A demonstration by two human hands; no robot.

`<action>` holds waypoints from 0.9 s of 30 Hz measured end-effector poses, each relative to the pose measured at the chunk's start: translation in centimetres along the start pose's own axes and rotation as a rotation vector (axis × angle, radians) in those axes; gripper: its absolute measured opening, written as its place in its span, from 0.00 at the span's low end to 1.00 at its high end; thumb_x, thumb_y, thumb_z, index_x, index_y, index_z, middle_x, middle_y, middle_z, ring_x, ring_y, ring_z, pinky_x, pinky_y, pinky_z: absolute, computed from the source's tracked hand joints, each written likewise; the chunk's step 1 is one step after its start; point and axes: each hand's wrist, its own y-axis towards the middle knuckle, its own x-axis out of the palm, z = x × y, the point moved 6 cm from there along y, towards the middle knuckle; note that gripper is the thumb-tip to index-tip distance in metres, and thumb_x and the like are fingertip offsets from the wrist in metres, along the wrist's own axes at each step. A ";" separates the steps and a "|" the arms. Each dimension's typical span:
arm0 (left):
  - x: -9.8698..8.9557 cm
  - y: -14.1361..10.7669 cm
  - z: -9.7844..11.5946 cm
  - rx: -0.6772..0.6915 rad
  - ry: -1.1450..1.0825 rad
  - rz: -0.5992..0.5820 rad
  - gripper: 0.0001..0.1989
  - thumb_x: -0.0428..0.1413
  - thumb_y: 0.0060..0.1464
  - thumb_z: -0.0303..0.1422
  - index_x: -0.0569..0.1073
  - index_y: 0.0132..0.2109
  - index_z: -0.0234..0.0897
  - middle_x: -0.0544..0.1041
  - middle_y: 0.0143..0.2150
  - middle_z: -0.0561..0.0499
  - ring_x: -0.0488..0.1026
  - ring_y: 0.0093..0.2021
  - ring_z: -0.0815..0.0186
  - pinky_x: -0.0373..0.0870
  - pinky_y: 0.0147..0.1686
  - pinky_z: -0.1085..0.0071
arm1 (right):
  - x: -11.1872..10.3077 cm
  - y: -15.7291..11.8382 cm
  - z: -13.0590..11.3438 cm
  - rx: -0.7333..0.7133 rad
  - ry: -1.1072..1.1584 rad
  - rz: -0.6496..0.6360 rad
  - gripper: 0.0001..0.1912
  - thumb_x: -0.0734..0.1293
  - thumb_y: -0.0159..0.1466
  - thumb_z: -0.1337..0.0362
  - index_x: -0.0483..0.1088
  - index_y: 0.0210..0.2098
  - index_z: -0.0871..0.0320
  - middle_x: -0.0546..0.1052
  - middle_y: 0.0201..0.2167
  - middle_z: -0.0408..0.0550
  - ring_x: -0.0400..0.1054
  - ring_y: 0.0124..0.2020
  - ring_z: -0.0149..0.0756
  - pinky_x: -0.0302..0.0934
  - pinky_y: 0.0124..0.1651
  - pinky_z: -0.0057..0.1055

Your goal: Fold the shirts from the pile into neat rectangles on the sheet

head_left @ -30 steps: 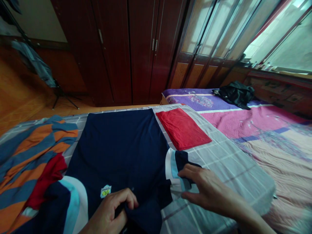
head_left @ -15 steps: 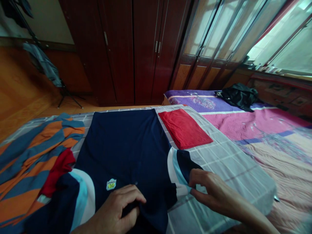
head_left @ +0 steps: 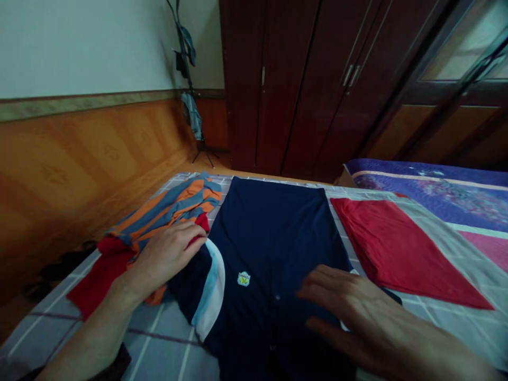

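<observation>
A navy blue polo shirt (head_left: 273,227) lies spread on the bed, its hem toward the wardrobe and a small tennis badge (head_left: 243,279) on its chest. At its left sleeve, banded in white and light blue, my left hand (head_left: 170,248) is closed, with the fingers pinching the sleeve's upper edge. My right hand (head_left: 349,296) hovers over the shirt's right side, slightly blurred, thumb and fingers apart and nothing between them. It hides most of the right sleeve.
An orange and grey striped garment (head_left: 170,206) and a red garment (head_left: 103,275) lie left of the shirt. A folded red cloth (head_left: 400,248) lies to the right on the checked sheet (head_left: 159,338). Beyond stand a dark wardrobe (head_left: 293,95) and a coat stand (head_left: 190,90).
The view has turned left. My left hand has moved from the shirt's chest to its left sleeve. My right hand has let go of the right sleeve and moved over the shirt.
</observation>
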 end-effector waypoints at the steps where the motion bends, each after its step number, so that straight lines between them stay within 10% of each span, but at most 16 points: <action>1: 0.1 -0.4 -1.2 -0.064 0.029 -0.009 0.12 0.48 0.60 0.37 0.75 0.38 0.39 0.77 0.40 0.50 0.72 0.42 0.61 0.64 0.45 0.67 | 0.7 1.7 -1.3 -0.071 0.007 -0.060 0.13 0.64 0.62 0.58 0.71 0.46 0.50 0.74 0.45 0.50 0.67 0.47 0.43 0.62 0.48 0.38; 12: 4.0 -2.3 -3.3 -0.234 0.104 -0.117 0.13 0.53 0.56 0.37 0.73 0.46 0.38 0.75 0.43 0.47 0.72 0.41 0.59 0.64 0.40 0.68 | 11.2 8.9 -3.7 -0.323 0.152 -0.323 0.31 0.63 0.62 0.56 0.56 0.63 0.57 0.52 0.66 0.54 0.42 0.67 0.48 0.39 0.66 0.49; 19: 3.9 -2.6 -3.4 -0.228 -0.046 -0.109 0.08 0.50 0.55 0.33 0.67 0.29 0.37 0.71 0.29 0.54 0.68 0.31 0.67 0.59 0.31 0.72 | 11.9 8.8 -2.9 -0.325 0.165 -0.395 0.34 0.62 0.62 0.58 0.51 0.65 0.56 0.46 0.67 0.54 0.37 0.67 0.48 0.36 0.66 0.52; 27: 4.0 -3.3 -4.2 -0.303 -0.489 -0.216 0.08 0.47 0.59 0.37 0.65 0.40 0.38 0.67 0.27 0.58 0.64 0.26 0.72 0.60 0.27 0.76 | 11.7 9.2 -3.1 -0.295 0.137 -0.426 0.35 0.64 0.61 0.59 0.51 0.65 0.58 0.42 0.67 0.55 0.36 0.67 0.49 0.40 0.65 0.51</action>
